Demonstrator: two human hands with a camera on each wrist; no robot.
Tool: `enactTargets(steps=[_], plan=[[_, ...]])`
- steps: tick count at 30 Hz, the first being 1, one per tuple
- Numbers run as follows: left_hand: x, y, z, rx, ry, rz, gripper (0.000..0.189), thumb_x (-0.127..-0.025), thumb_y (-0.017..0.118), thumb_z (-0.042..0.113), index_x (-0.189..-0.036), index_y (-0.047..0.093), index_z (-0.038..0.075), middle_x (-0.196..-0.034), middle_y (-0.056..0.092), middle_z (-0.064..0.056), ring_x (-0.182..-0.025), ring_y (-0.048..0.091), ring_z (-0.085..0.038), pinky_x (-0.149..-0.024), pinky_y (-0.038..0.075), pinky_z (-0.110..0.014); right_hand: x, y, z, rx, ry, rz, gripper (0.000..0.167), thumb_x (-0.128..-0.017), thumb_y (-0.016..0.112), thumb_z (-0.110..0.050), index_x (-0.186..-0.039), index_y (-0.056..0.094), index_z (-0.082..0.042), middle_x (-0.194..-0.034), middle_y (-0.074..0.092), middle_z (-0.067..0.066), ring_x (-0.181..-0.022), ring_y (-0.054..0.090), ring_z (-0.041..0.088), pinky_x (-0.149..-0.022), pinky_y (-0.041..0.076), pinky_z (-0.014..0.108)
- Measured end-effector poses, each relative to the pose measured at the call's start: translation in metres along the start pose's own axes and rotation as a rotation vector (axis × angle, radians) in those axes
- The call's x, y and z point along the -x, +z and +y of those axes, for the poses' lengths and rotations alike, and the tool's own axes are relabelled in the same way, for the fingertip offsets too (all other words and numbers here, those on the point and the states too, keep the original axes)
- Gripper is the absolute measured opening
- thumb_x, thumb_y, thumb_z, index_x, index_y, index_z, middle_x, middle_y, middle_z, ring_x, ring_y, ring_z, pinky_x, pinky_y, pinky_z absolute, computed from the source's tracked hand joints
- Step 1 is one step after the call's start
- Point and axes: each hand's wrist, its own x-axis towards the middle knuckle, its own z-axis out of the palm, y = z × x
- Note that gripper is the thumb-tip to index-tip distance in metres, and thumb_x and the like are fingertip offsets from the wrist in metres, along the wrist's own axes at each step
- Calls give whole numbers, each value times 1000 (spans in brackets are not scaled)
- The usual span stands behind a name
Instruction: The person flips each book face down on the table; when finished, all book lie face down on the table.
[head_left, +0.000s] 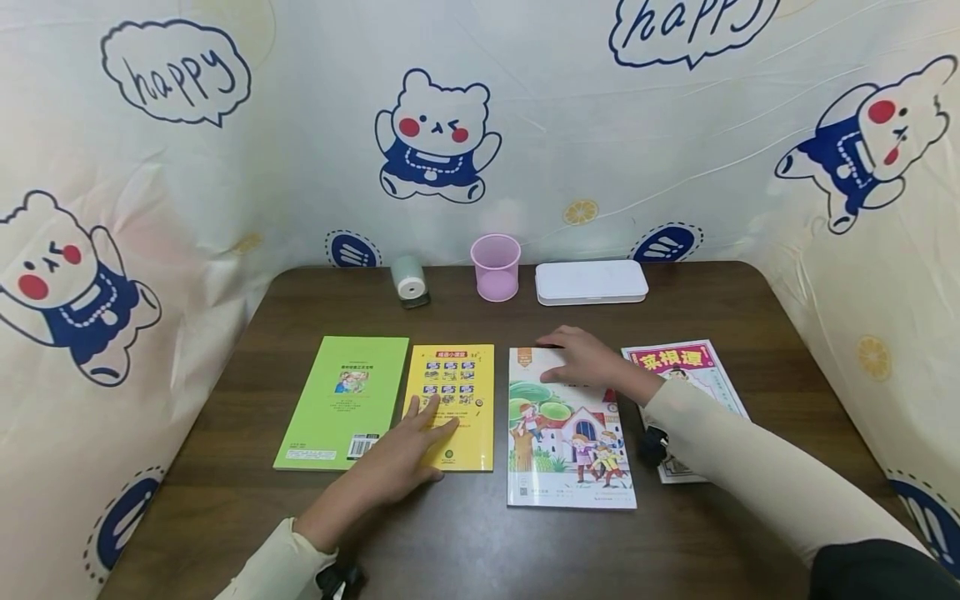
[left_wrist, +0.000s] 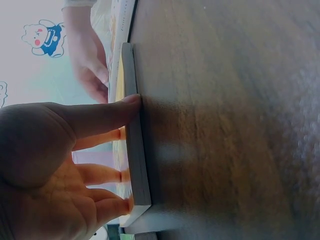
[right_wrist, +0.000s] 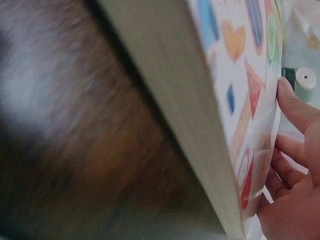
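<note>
My left hand (head_left: 405,446) lies with fingers spread across the lower part of a yellow book (head_left: 461,367). In the left wrist view its fingertips touch the cover and the thumb rests at the book's near edge (left_wrist: 136,150). My right hand (head_left: 585,358) is over the top of a larger white picture book (head_left: 558,467) with children and a house on the cover. Its fingers reach the far edge, and the thumb rests on the cover. The right wrist view shows the thick side of this picture book (right_wrist: 170,85) and the hand (right_wrist: 295,175) touching its cover.
A green book (head_left: 337,417) lies left of the yellow one. Partly under the right forearm is a book with a pink title (head_left: 716,379). Along the back stand a pale green cylinder (head_left: 408,277), a pink cup (head_left: 496,271) and a flat white case (head_left: 591,282). A printed curtain surrounds the table.
</note>
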Motion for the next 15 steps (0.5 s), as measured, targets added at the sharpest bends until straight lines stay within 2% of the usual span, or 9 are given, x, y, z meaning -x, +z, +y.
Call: enactTargets(steps=[15], plan=[[1, -1, 2, 0, -1, 1, 71, -86, 85, 19, -151, 55, 20, -169, 22, -17, -155, 15, -47, -118, 34, -59, 20, -16, 27, 4, 61, 0, 68, -90, 81, -39, -147, 57, -8, -142, 57, 17, -133, 52, 37, -110, 44, 56]])
